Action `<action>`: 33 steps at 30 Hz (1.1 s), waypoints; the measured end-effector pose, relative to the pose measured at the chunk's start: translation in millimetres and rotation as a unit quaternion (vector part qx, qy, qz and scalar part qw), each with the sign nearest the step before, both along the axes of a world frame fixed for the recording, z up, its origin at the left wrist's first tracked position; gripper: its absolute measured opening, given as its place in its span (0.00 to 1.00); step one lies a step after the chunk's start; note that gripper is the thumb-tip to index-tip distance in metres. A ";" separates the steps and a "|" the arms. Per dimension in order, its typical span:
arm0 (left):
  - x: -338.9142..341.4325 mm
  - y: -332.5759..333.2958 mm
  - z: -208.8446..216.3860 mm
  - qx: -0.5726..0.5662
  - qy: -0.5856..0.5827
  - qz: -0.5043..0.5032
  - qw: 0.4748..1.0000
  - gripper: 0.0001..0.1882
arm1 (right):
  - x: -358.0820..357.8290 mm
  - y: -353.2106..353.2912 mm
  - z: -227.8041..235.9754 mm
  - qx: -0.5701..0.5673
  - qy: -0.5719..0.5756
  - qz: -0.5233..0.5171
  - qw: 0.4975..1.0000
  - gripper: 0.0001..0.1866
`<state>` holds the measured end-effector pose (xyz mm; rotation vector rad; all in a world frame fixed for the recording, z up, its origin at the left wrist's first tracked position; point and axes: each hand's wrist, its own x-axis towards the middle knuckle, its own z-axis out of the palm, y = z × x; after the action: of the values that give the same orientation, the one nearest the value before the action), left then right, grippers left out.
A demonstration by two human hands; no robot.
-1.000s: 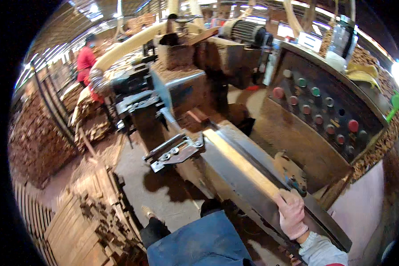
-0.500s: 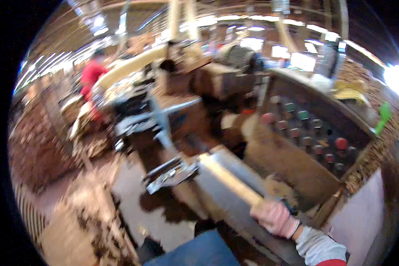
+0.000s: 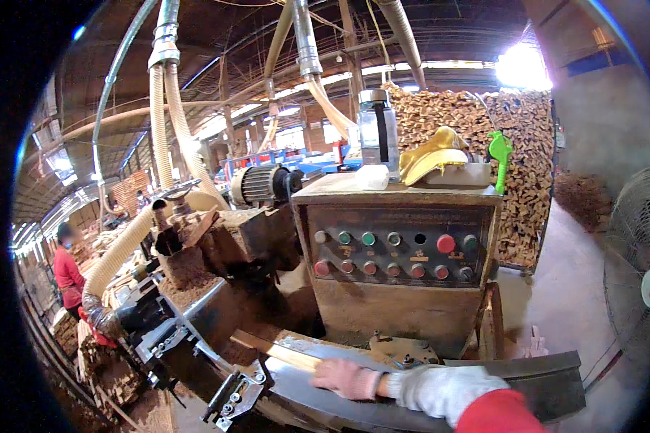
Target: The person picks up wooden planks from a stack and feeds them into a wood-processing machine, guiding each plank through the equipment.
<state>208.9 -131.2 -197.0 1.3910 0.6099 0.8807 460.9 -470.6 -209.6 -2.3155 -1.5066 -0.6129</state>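
My right hand (image 3: 348,379), in a pinkish glove, is closed around the near end of a pale wooden strip (image 3: 294,355). The strip lies along the grey metal bed (image 3: 318,393) of a woodworking machine, and its far end points toward the dusty machine head. Beside the strip, at the bed's left edge, sits a metal guide bracket (image 3: 235,397) with bolts. My forearm comes in from the lower right in a whitish oversleeve and a red sleeve. My left hand is out of the picture.
Behind the bed stands a control cabinet (image 3: 401,317) with coloured buttons; a bottle (image 3: 378,137), a yellow glove (image 3: 432,155) and a green air gun (image 3: 499,160) are on it. A fan (image 3: 639,267) is at right. A ribbed hose (image 3: 115,252) and a person in red (image 3: 68,278) are at left.
The view has swung right and up, so the cabinet now sits near the middle. My right hand still holds the strip's end, and the strip appears farther along toward the machine head.
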 end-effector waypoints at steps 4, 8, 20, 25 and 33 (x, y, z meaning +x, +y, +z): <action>-16.3 3.9 -10.1 -0.043 -0.020 0.008 0.999 0.26 | 28.6 92.3 28.9 0.021 0.026 -0.001 0.999 0.21; -6.6 -12.8 -7.5 -0.077 -0.059 -0.037 0.995 0.27 | -74.1 119.2 73.3 0.095 0.143 0.136 0.976 0.24; 4.0 -87.5 31.6 -0.325 -0.087 -0.376 0.863 0.23 | -244.3 -167.3 86.5 -0.090 0.230 -0.284 0.926 0.33; -59.0 -13.4 -39.6 -0.300 -0.119 -0.212 0.922 0.21 | -229.2 -177.1 44.6 -0.013 0.088 -0.366 0.926 0.36; -326.6 105.5 -99.9 -0.025 0.028 0.326 0.944 0.30 | -147.2 -118.4 28.0 0.147 -0.008 -0.300 0.943 0.38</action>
<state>-117.7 -25.8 -296.9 1.1768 1.1653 1.3377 313.6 -589.1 -181.6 -2.5066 -0.6258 -0.9282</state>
